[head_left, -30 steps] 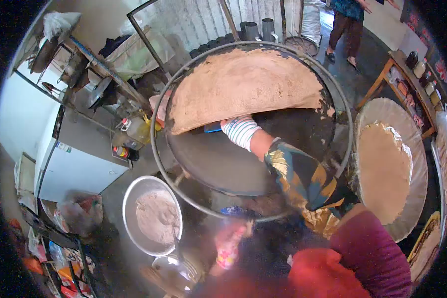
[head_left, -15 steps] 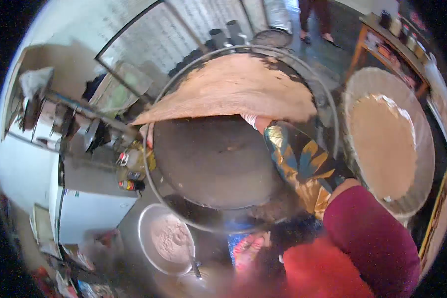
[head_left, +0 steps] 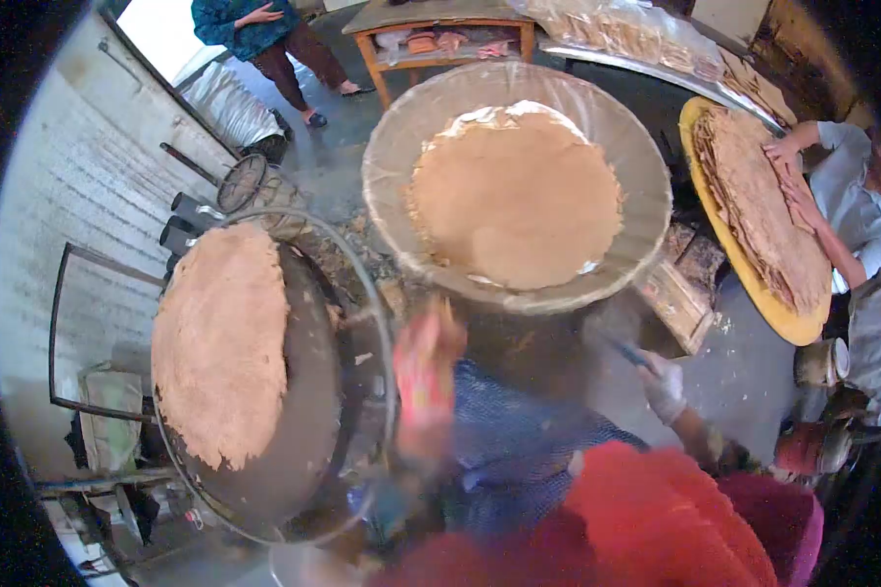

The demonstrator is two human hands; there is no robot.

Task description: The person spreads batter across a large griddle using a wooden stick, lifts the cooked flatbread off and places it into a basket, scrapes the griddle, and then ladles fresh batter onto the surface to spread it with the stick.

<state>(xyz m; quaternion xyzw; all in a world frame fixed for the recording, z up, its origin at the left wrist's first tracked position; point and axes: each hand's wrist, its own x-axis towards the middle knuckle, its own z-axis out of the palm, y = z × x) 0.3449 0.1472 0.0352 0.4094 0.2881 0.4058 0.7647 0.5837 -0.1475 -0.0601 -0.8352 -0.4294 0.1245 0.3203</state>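
Note:
My right hand (head_left: pixel 664 386), in a pale glove, is closed around the dark handle of a scraper-like tool (head_left: pixel 628 352). The tool's grey end is smeared by motion. My left hand (head_left: pixel 436 338) is blurred, with pink patterned material about it, near the rim of the round griddle. Its fingers are too smeared to read. A large thin brown flatbread (head_left: pixel 220 342) lies on the left part of the dark griddle (head_left: pixel 308 391), its edge ragged. Ahead stands a wide lined basket (head_left: pixel 392 196) with a round brown layer (head_left: pixel 519 196) inside.
At right, another person's hands (head_left: pixel 798 186) press on stacked flatbreads (head_left: pixel 744 196) on a yellow oval board (head_left: pixel 700 176). Another person (head_left: pixel 284 59) stands at the back left by a wooden table (head_left: pixel 440 20). A wooden box (head_left: pixel 675 303) sits beside the basket.
The view has swung right. My hands have left the flatbread, whose raised front edge now lies down on the griddle. The tool is now in my right hand.

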